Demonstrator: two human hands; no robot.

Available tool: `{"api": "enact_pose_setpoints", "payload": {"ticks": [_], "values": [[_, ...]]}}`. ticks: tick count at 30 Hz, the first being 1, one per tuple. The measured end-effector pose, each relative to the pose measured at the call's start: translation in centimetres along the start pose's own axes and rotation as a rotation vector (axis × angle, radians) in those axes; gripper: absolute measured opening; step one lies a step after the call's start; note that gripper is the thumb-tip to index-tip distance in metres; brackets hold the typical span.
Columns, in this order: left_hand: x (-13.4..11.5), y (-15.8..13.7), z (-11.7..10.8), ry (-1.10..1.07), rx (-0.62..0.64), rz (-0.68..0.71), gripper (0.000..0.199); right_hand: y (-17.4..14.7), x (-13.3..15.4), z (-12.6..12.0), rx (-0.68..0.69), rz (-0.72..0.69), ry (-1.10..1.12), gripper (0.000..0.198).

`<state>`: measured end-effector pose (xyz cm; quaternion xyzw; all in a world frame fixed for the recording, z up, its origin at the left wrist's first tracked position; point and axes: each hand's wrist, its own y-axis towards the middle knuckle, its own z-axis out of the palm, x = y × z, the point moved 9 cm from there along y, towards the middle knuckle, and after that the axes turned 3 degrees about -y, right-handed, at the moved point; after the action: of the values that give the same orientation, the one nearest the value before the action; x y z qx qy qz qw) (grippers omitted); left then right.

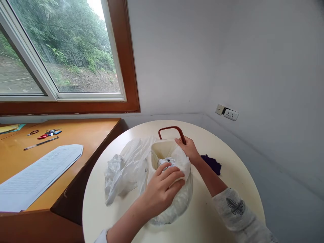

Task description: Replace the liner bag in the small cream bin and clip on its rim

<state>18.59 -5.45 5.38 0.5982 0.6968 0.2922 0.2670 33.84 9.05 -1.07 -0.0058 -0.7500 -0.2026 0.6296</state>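
Note:
A small cream-coloured bin [162, 145] stands on the round table, lined with a white plastic bag [182, 158]. Crumpled whitish paper or plastic [165, 161] lies inside it. At the far right of its rim, my right hand [188, 148] is closed round the end of a brown loop [172, 128], which looks like the bin's handle or rim ring. My left hand [162, 189] is over the near edge of the bin, fingers apart and slightly bent; whether they touch the bag cannot be told. Loose bag plastic [126, 168] spreads left of the bin.
A dark purple cloth piece [212, 164] lies right of the bin on the round table [238, 189]. On the wooden desk [101, 131] at left are papers [48, 172], a pen [40, 143] and keys [52, 132]. Wall sockets [231, 114] sit behind at right.

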Motion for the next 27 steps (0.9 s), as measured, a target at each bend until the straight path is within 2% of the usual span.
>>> {"api": "enact_pose_setpoints", "payload": {"ticks": [2, 6, 10, 12, 14, 16, 20, 27], "values": [[0.6, 0.7, 0.3, 0.015, 0.037, -0.126, 0.019, -0.3, 0.1, -0.3, -0.057, -0.016, 0.001, 0.039], [2.7, 2.5, 1.9, 0.161, 0.171, -0.478, 0.052, -0.9, 0.5, -0.5, -0.128, -0.043, 0.001, 0.038], [4.1, 3.4, 4.7, 0.198, 0.449, -0.634, 0.047, -1.0, 0.4, -0.7, -0.188, -0.057, -0.004, 0.035], [4.6, 3.1, 5.5, 0.225, 0.541, -0.661, 0.050, -1.2, 0.0, -0.6, -0.196, -0.056, -0.003, 0.033], [4.9, 2.7, 5.7, 0.261, 0.571, -0.646, 0.061, -1.5, -0.5, -0.4, -0.188, -0.047, 0.005, 0.030], [5.0, 2.3, 5.9, 0.284, 0.573, -0.599, 0.067, -1.9, -1.0, -0.3, -0.182, -0.032, 0.023, 0.029], [5.1, 2.0, 6.2, 0.281, 0.563, -0.515, 0.063, -2.6, -1.2, -0.9, -0.214, -0.010, 0.051, 0.032], [4.6, 2.9, 5.1, 0.165, 0.535, -0.489, 0.066, -2.9, 0.9, -3.6, -0.251, -0.065, 0.074, 0.036]]}}
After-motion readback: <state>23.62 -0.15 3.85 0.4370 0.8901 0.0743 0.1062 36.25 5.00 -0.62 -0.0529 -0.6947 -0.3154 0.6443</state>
